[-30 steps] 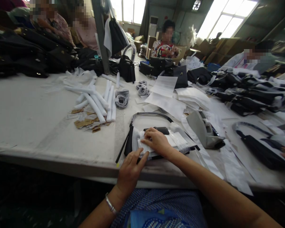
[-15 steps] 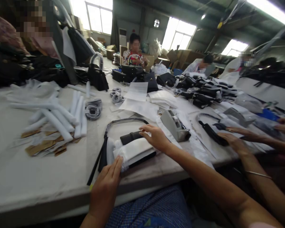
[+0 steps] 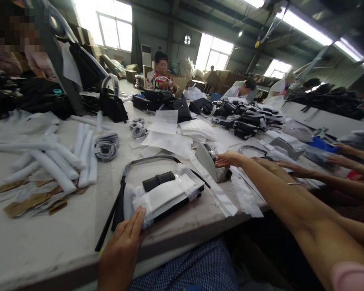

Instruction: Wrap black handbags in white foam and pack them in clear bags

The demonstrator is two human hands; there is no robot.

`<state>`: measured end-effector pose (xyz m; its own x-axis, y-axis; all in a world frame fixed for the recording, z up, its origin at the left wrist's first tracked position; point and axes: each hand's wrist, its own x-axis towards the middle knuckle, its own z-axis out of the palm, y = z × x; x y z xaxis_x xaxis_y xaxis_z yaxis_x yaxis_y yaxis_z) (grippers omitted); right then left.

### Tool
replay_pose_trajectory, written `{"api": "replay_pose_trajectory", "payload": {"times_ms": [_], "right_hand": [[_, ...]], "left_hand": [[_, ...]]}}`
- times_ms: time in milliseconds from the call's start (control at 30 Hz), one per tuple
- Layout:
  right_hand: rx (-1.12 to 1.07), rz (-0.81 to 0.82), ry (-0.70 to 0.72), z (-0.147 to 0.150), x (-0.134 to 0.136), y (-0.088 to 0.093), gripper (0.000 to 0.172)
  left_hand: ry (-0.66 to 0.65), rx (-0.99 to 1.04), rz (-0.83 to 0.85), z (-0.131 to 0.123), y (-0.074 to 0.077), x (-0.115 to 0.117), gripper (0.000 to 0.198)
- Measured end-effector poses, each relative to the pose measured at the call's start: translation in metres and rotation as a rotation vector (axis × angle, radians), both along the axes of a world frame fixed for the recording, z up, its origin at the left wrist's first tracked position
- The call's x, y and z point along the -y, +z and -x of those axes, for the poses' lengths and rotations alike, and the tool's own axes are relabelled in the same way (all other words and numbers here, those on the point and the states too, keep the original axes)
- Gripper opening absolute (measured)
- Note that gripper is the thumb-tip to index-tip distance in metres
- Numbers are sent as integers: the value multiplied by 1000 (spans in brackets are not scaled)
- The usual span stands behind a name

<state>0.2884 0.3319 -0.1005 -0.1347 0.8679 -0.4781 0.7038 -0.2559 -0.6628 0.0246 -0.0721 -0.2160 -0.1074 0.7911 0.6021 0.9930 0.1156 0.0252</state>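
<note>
A black handbag point(image 3: 176, 204) lies on the table, partly covered by white wrapping sheet point(image 3: 166, 194) with clear tape at its ends. Its strap point(image 3: 148, 159), in clear film, arches behind it. My left hand point(image 3: 123, 246) rests its outstretched fingers against the wrapping's near left corner. At the grey tape dispenser point(image 3: 210, 163), to the right of the bag, my right hand point(image 3: 229, 159) has its fingers extended onto the upper side. Whether those fingertips touch the tape is too small to tell.
White foam tubes point(image 3: 53, 167) and brown paper pieces point(image 3: 33, 202) lie at left, near coiled straps point(image 3: 106, 147). White sheets point(image 3: 166, 139) spread behind the bag. Black bags point(image 3: 239, 117) are heaped farther back. Co-workers' arms point(image 3: 306, 171) reach in at right, close to my right arm.
My right hand has left the wrapped bag and moved right to the tape dispenser. My left hand stays at the wrapping's corner. The view has shifted slightly right.
</note>
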Motion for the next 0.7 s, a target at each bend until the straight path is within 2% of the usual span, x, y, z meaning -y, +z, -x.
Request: {"api": "replay_pose_trajectory", "payload": {"times_ms": [100,233,367,467,567,700], "right_hand": [[-107,81,-46,4,-3,5,19],[-219,75,-104,-3,3,19,22],[-285,25,-124,-31,24,38,23],[-313,-9,-85,-60,49,43,23],[-324,-43,-82,-83,78,30,21],[-318,-132,-189,-90,101,-8,19]], "left_hand": [[-3,-1,-9,0,2,-1,69],[-15,-1,-21,1,1,-2,66],[-31,-1,-12,2,0,-1,62],[-34,5,-11,3,1,-1,60],[-39,14,-7,3,1,-2,60],[-56,24,-12,4,-1,-2,57]]}}
